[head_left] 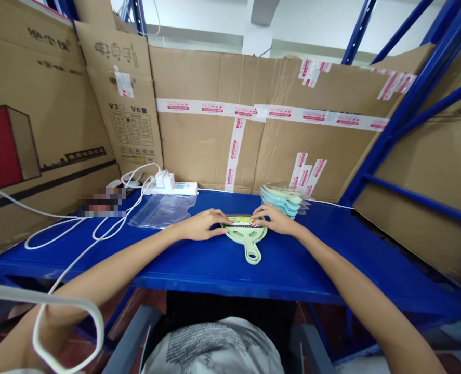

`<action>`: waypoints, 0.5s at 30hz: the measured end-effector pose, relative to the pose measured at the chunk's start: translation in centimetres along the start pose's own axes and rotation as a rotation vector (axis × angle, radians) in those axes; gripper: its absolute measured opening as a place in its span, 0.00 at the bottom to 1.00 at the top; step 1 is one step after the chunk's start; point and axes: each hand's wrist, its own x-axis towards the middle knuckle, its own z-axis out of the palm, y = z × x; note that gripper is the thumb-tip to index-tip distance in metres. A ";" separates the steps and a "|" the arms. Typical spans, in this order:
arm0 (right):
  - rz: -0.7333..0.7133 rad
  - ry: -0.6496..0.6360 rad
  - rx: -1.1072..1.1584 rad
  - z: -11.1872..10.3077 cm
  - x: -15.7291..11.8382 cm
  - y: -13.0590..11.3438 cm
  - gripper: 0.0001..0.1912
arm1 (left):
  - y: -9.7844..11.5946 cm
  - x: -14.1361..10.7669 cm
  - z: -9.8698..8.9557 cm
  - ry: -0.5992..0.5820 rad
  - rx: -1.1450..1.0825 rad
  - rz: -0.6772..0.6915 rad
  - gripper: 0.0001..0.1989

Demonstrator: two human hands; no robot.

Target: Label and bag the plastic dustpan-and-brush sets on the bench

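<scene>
A light green dustpan set (248, 238) lies on the blue table with its looped handle towards me. Dark bristles and a printed label (242, 222) show along its far part. My left hand (201, 225) grips the left edge, thumb on the near side and fingers at the far side. At the right end, my right hand (276, 220) has its fingers bent over the label and edge. Just behind my right hand, several similar pale green and light blue pieces (282, 200) are stacked in clear plastic.
A flat clear plastic bag (163, 210) lies left of my hands. Behind it sits a white power strip (181, 188) with plugs; white cables (109, 228) loop across the left side. Cardboard walls (207, 140) and blue metal posts (396, 119) enclose the table (312, 270).
</scene>
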 end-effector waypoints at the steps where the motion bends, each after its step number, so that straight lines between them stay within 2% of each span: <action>1: -0.002 0.002 -0.002 0.0 0.0 0.1 0.23 | 0.0 0.0 0.0 0.000 -0.002 0.003 0.21; 6: -0.026 0.006 0.057 -0.2 -0.3 0.3 0.22 | 0.1 0.0 -0.1 0.032 -0.004 0.018 0.20; 11: 0.075 0.083 0.106 -0.5 -0.5 0.2 0.25 | -0.2 0.1 -0.2 0.080 0.002 0.015 0.19; 15: 0.125 -0.012 0.138 -1.3 -0.8 -0.1 0.27 | -0.5 0.1 -0.2 0.080 0.028 -0.011 0.18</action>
